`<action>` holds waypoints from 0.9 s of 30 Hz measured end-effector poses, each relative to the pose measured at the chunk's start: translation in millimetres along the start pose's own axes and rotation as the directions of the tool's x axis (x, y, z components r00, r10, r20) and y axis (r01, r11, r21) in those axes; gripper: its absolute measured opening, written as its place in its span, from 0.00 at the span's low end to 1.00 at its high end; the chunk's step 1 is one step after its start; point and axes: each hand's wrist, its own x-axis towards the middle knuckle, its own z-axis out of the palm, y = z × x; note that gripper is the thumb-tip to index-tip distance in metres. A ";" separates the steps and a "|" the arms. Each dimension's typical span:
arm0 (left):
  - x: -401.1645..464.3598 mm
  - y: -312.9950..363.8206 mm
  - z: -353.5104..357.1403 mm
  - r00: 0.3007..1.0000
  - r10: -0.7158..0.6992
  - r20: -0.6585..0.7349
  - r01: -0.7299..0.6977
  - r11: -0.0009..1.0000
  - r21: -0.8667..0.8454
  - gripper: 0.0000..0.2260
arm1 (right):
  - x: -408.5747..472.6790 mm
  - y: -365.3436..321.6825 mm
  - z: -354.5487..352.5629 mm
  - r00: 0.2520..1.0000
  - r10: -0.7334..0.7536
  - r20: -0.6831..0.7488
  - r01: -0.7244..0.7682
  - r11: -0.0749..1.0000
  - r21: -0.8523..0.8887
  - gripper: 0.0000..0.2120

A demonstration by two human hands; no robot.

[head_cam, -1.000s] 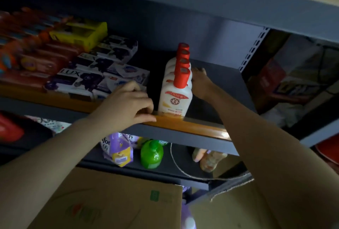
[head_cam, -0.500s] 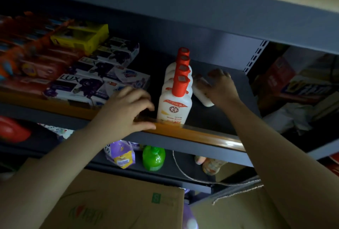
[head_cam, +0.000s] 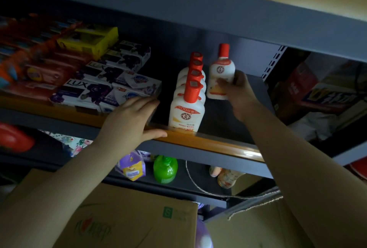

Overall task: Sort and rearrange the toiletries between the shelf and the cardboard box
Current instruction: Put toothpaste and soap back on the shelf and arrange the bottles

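Observation:
A row of several white lotion bottles with red caps (head_cam: 187, 106) stands front to back on the dark shelf (head_cam: 216, 142). My right hand (head_cam: 241, 94) grips one more white red-capped bottle (head_cam: 220, 71), upright, just right of that row and a little above the shelf floor. My left hand (head_cam: 130, 122) rests on the orange front edge of the shelf, fingers straight, left of the front bottle. The cardboard box (head_cam: 127, 220) sits below, its flap under my left forearm.
Boxed soaps (head_cam: 103, 87) lie stacked left of the bottles, with a yellow box (head_cam: 89, 40) and red packs behind. On the lower shelf stand a green bottle (head_cam: 165, 169), a purple pouch (head_cam: 132, 168) and a peach bottle (head_cam: 228, 177). A perforated upright (head_cam: 273, 63) bounds the shelf's right side.
My right hand has taken a bottle that lay behind the row and raised it upright beside the row. My left hand's fingers have straightened on the shelf edge.

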 end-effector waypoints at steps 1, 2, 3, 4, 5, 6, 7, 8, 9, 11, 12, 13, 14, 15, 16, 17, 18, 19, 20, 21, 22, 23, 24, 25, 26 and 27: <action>-0.4 -0.1 0.8 1.000 -0.003 -0.006 0.003 1.000 -0.006 0.34 | 0.3 2.1 4.2 1.000 0.007 -0.011 -0.007 0.999 0.036 0.15; -0.8 0.1 1.3 1.000 -0.007 -0.006 0.007 1.000 -0.015 0.34 | 1.9 5.1 8.0 1.000 0.009 -0.014 -0.008 0.999 0.052 0.17; -1.2 0.3 1.6 1.000 -0.009 -0.005 0.009 1.000 -0.024 0.34 | 1.4 5.9 11.7 1.000 0.000 -0.009 0.000 0.999 0.044 0.18; -1.1 0.3 1.5 1.000 -0.009 -0.005 0.009 0.999 -0.032 0.34 | 2.2 6.7 14.4 1.000 -0.011 0.011 0.011 0.999 0.033 0.19; -1.0 0.3 1.4 1.000 -0.008 -0.006 0.008 0.999 -0.037 0.34 | 2.0 6.2 16.5 0.998 -0.023 0.052 0.022 0.999 0.026 0.20; -0.8 1.0 0.5 1.000 -0.011 0.002 0.011 0.999 -0.037 0.34 | 1.9 5.4 17.3 0.994 -0.040 0.106 0.038 0.999 0.020 0.21; -0.8 1.6 -0.5 1.000 -0.017 0.016 0.018 0.999 -0.037 0.34 | 1.5 4.3 17.6 0.985 -0.055 0.165 0.056 0.998 0.000 0.22; -1.1 2.2 -1.6 0.999 -0.025 0.028 0.026 0.999 -0.036 0.34 | 1.2 3.3 17.4 0.974 -0.073 0.216 0.080 0.996 -0.026 0.21; -1.3 2.8 -1.9 0.999 -0.028 0.037 0.029 0.999 -0.031 0.34 | 0.1 2.1 16.7 0.965 -0.080 0.249 0.098 0.993 -0.060 0.21; -3.1 5.3 -1.8 0.998 -0.031 0.058 0.031 0.999 -0.009 0.33 | -2.0 2.0 16.0 0.952 -0.081 0.296 0.114 0.989 -0.097 0.19; -4.0 5.9 -0.7 0.998 -0.029 0.060 0.029 1.000 -0.002 0.31 | -1.8 3.1 15.6 0.947 -0.080 0.310 0.122 0.986 -0.116 0.18; -5.4 6.4 0.8 0.998 -0.023 0.054 0.022 1.000 0.008 0.30 | -2.1 3.7 15.3 0.943 -0.077 0.323 0.128 0.982 -0.142 0.18; -7.2 7.8 1.5 0.998 -0.024 0.066 0.023 1.000 0.016 0.29 | -2.0 4.4 15.2 0.938 -0.073 0.339 0.135 0.977 -0.166 0.17; -9.0 9.4 1.5 0.996 -0.027 0.080 0.025 0.999 0.020 0.28 | -2.6 4.2 14.8 0.933 -0.070 0.353 0.142 0.973 -0.183 0.16; -10.2 9.6 1.5 0.995 -0.034 0.095 0.032 0.999 0.017 0.27 | -3.8 3.0 14.5 0.927 -0.073 0.368 0.149 0.971 -0.185 0.16; -11.2 9.1 1.4 0.995 -0.041 0.096 0.040 0.999 0.010 0.28 | -4.9 1.6 14.3 0.920 -0.078 0.385 0.160 0.970 -0.185 0.16; -10.9 9.3 0.1 0.994 -0.053 0.099 0.053 0.999 0.000 0.28 | -5.8 -0.2 14.4 0.915 -0.078 0.397 0.165 0.968 -0.189 0.14; -10.3 11.0 -1.4 0.994 -0.062 0.092 0.064 0.998 -0.020 0.29 | -8.1 -2.2 14.4 0.909 -0.080 0.408 0.173 0.965 -0.196 0.12; -8.3 13.6 -4.7 0.994 -0.078 0.078 0.082 0.995 -0.056 0.31 | -8.2 -3.1 14.9 0.908 -0.075 0.413 0.175 0.962 -0.208 0.10; -6.0 16.0 -8.9 0.991 -0.102 0.081 0.110 0.988 -0.107 0.34 | -8.3 -2.9 14.8 0.907 -0.072 0.415 0.177 0.959 -0.220 0.10; -3.4 18.8 -12.9 0.984 -0.136 0.115 0.156 0.970 -0.184 0.38 | -7.7 -0.5 14.7 0.917 -0.069 0.392 0.174 0.956 -0.237 0.13; 0.4 21.1 -16.4 0.975 -0.162 0.154 0.199 0.942 -0.271 0.41 | -7.2 3.2 13.9 0.937 -0.075 0.342 0.165 0.956 -0.243 0.17; 5.5 22.0 -18.5 0.965 -0.175 0.197 0.235 0.911 -0.340 0.44 | -8.0 7.2 12.5 0.957 -0.079 0.278 0.149 0.959 -0.242 0.23; 11.4 20.6 -18.7 0.959 -0.170 0.225 0.249 0.886 -0.391 0.47 | -10.7 10.9 10.6 0.969 -0.076 0.234 0.134 0.961 -0.242 0.27; 18.3 18.7 -19.2 0.955 -0.159 0.250 0.255 0.872 -0.418 0.51 | -15.3 14.1 8.9 0.973 -0.062 0.222 0.118 0.961 -0.251 0.30; 24.5 16.8 -19.3 0.951 -0.145 0.274 0.257 0.863 -0.434 0.53 | -20.3 16.3 7.9 0.966 -0.060 0.251 0.125 0.960 -0.250 0.32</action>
